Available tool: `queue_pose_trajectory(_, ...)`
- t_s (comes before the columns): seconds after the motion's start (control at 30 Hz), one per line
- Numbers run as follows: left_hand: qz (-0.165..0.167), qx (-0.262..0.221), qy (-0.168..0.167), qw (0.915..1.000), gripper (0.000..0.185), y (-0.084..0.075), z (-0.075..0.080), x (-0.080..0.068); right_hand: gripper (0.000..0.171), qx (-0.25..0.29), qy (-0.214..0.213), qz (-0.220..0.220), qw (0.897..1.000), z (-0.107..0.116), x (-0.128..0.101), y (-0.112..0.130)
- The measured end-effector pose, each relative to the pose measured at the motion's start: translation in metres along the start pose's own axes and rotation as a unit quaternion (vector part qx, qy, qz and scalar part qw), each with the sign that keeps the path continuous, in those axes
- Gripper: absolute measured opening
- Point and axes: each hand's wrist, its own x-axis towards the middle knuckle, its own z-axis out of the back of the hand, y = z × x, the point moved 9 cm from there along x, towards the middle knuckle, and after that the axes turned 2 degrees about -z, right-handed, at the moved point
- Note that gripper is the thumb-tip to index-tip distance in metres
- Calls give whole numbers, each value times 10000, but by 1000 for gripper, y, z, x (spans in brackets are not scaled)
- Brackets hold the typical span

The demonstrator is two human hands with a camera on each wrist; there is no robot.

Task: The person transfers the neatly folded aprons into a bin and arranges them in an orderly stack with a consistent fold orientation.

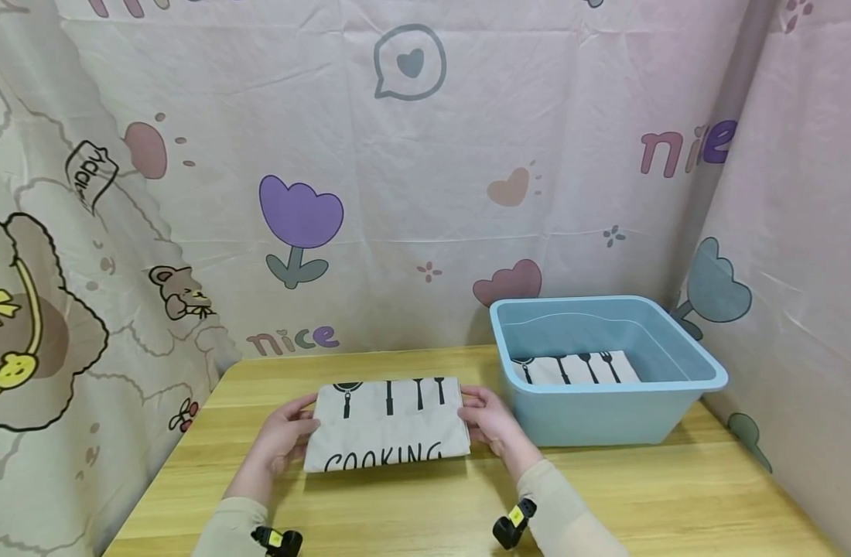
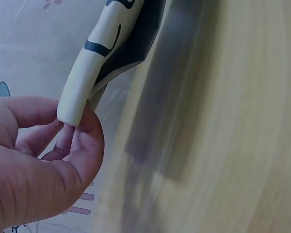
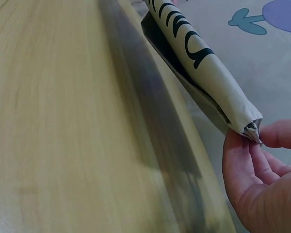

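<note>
A folded white cloth [image 1: 389,425], printed with black utensils and the word COOKING, is held above the table between both hands. My left hand [image 1: 286,431] pinches its left edge, thumb on top and fingers below. At the right edge, my right hand [image 1: 490,418] grips it the same way. In the left wrist view the fold of the cloth [image 2: 80,87] shows a dark underside, with the left hand [image 2: 43,160] at its end. The right wrist view shows the right hand [image 3: 262,179] pinching layered corners of the cloth [image 3: 218,82].
A blue plastic bin [image 1: 606,418] stands on the wooden table [image 1: 370,518] to the right of the right hand. Inside it lies another white cloth [image 1: 572,370] with black utensil prints. A patterned curtain [image 1: 411,155] hangs behind the table and along both sides.
</note>
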Motion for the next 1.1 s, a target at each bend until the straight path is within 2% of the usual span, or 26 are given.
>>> queue_pose_trajectory(0.37, -282, -125, 136, 9994, 62, -24, 4, -8, 50, -137, -61, 233, 9996, -3, -6, 23)
queue_pose_trajectory(0.6, -380, -221, 172, 9989, 65, -43, 11, -15, 49, 82, -9, 406, 9991, -11, -9, 43)
queue_pose_trajectory(0.77, -674, -281, 173, 9972, 62, -62, 17, -21, 49, 139, 115, 575, 9982, -17, -11, 60)
queue_pose_trajectory(0.9, -879, -437, 196, 9950, 56, -74, 22, -26, 50, -18, 83, 699, 9975, -21, -17, 75)
queue_pose_trajectory(1.1, -1068, -545, 173, 9926, 55, -89, 26, -32, 49, -159, 91, 902, 9958, -26, -23, 96)
